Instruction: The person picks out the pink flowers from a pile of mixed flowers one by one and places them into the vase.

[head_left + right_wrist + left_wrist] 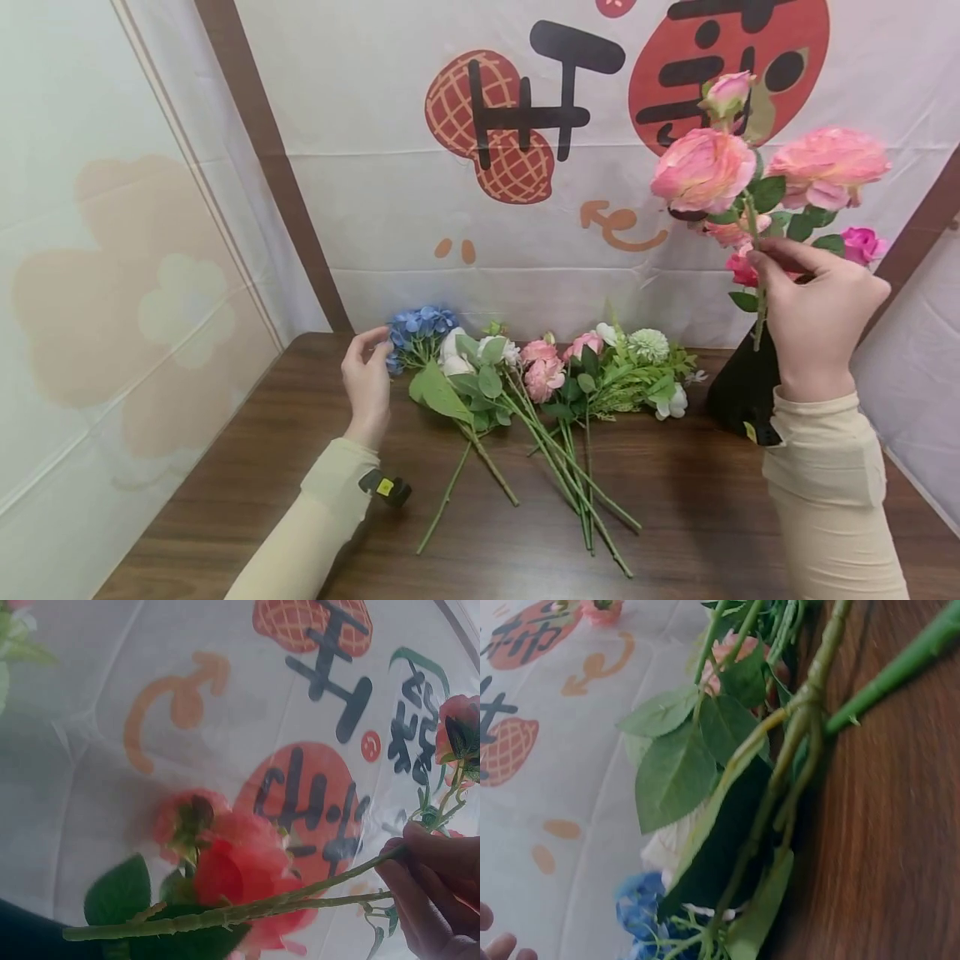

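Note:
My right hand (817, 308) pinches a pink flower stem (187, 922) between thumb and fingers, its cut end pointing down. A pink bloom (705, 171) and a bud (727, 96) rise above the grip. Below and behind this hand stands a black vase (738, 387), partly hidden by the wrist. Other pink blooms (247, 885) show behind the held stem. With fingers loosely bent, my left hand (367, 379) is beside the blue hydrangea (423, 325); whether it touches the petals I cannot tell. Only its fingertips (501, 945) appear in the left wrist view.
Along the back of the wooden table (300, 492) lie white flowers (455, 354), pink flowers (543, 371) and a green pompom flower (648, 345) with leafy sprigs. Their stems (592, 500) cross toward the front. A printed cloth (375, 208) hangs behind the table.

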Tool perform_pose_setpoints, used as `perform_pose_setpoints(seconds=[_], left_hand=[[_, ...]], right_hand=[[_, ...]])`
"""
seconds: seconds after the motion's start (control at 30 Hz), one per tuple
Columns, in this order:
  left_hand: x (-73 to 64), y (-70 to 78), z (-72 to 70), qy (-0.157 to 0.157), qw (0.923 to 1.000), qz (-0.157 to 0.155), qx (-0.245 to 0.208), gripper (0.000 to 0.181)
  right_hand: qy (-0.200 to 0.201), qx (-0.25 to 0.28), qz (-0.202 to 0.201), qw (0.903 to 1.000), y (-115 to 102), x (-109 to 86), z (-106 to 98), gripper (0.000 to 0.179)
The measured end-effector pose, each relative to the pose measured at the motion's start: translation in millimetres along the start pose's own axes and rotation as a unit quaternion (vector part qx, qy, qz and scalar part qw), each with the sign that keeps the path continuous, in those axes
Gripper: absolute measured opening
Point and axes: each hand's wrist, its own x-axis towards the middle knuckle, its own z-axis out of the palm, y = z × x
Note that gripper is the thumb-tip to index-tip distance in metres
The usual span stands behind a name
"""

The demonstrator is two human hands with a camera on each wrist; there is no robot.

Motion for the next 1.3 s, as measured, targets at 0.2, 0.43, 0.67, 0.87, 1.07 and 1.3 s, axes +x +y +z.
perform_pose_setpoints(seconds=[0.2, 0.43, 0.67, 0.87, 1.07, 1.3], left_hand=[[2.4, -2.1, -9.6, -0.021, 0.9989, -0.023, 0.036, 0.031], [4.1, -4.2, -23.0, -0.053, 0.9932, -0.035, 0.097, 0.034], [4.5, -6.6, -35.9, -0.092, 0.9822, -0.049, 0.156, 0.036], [5.1, -8.9, -47.5, -0.108, 0.9745, -0.040, 0.193, 0.036], [6.1, -10.0, -55.6, -0.114, 0.9669, -0.037, 0.225, 0.037], [9.3, -9.9, -62.5, -0.110, 0.9584, -0.012, 0.263, 0.039]], right_hand=[[0.017, -0.020, 0.019, 0.9995, 5.5, 10.0, -7.8, 0.027], [0.031, -0.036, 0.029, 0.9984, 10.7, 19.6, -13.2, 0.030], [0.048, -0.054, 0.045, 0.9964, 21.0, 28.6, -13.2, 0.030], [0.053, -0.070, 0.056, 0.9946, 30.4, 30.2, -12.6, 0.037], [0.060, -0.062, 0.048, 0.9951, 37.2, 30.1, -11.7, 0.035], [0.055, -0.057, 0.069, 0.9944, 43.6, 31.2, -9.8, 0.031]])
